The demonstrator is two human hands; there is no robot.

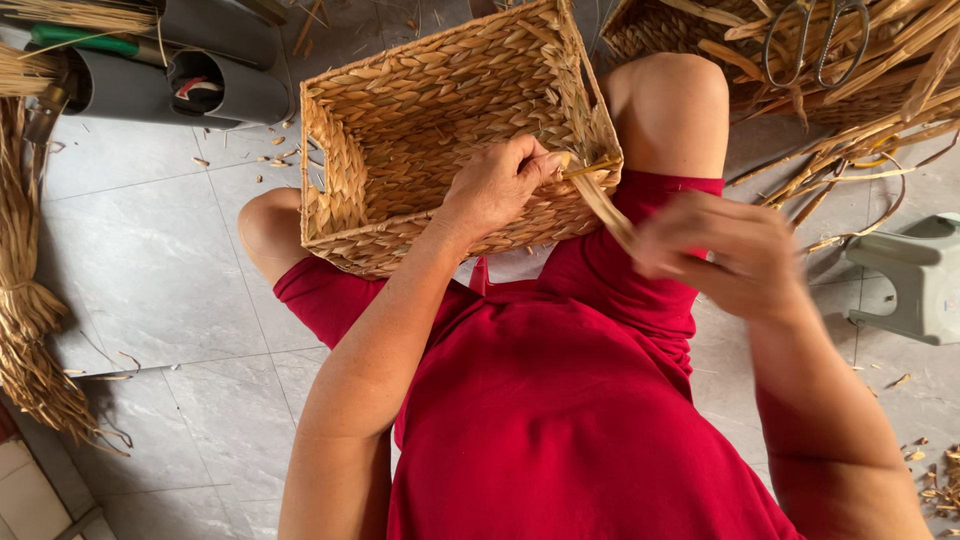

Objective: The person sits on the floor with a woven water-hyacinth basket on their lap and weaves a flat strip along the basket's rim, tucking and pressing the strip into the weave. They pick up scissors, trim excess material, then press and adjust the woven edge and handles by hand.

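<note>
Grey tiled floor [150, 250] underfoot, littered with straw scraps. Left hand [495, 185] presses on the near rim of the woven basket [420, 120], fingers curled closed over the edge beside a yellow-tied spot. Right hand [725, 255], motion-blurred, pinches the flat straw strand [605, 205] that runs from the rim down toward it. Basket rests tilted across the person's knees, above the red garment [560, 400]. Second basket [660, 30] beyond, heaped with straw and scissors [815, 40]. Grey stool [915, 275] right; straw bundle [25, 300] far left.
</note>
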